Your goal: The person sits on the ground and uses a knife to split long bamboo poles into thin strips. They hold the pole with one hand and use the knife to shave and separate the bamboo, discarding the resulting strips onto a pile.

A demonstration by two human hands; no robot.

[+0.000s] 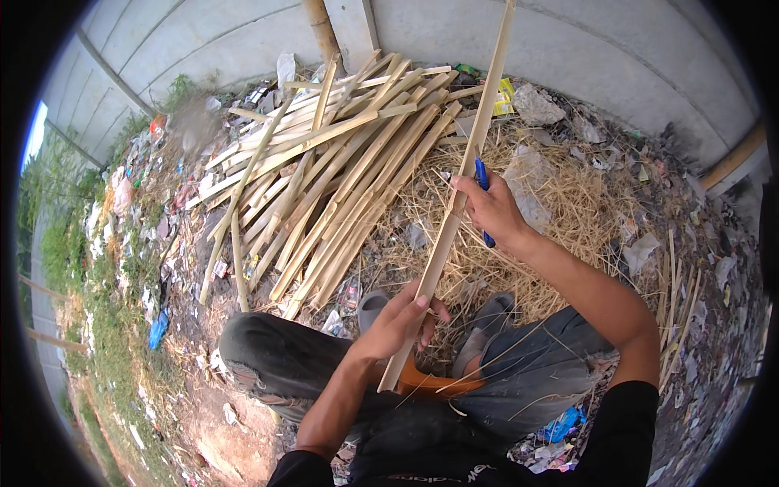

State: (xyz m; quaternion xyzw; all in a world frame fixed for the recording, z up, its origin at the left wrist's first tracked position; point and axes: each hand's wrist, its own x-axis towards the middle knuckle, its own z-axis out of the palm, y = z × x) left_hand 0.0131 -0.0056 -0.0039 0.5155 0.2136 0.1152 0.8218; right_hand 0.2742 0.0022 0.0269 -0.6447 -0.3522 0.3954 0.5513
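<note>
A long split bamboo strip (459, 203) slants upward away from my lap, its far end passing out at the top of the view. Near its lower end my left hand (399, 323) is closed round it, thumb on top and fingers wrapped beneath. Farther up, my right hand (493, 209) is closed on a blue-handled knife (482, 174), held against the strip's right edge. The fingers and the strip hide the knife's blade. Pale shavings (560, 227) lie heaped on the ground beyond the right hand.
A large pile of bamboo strips (349, 154) lies ahead to the left. Grey wall panels (600, 49) close off the far side. My bent knees (284, 349) flank an orange object (438, 383). Litter covers the ground; a few thin strips (680, 308) lie at the right.
</note>
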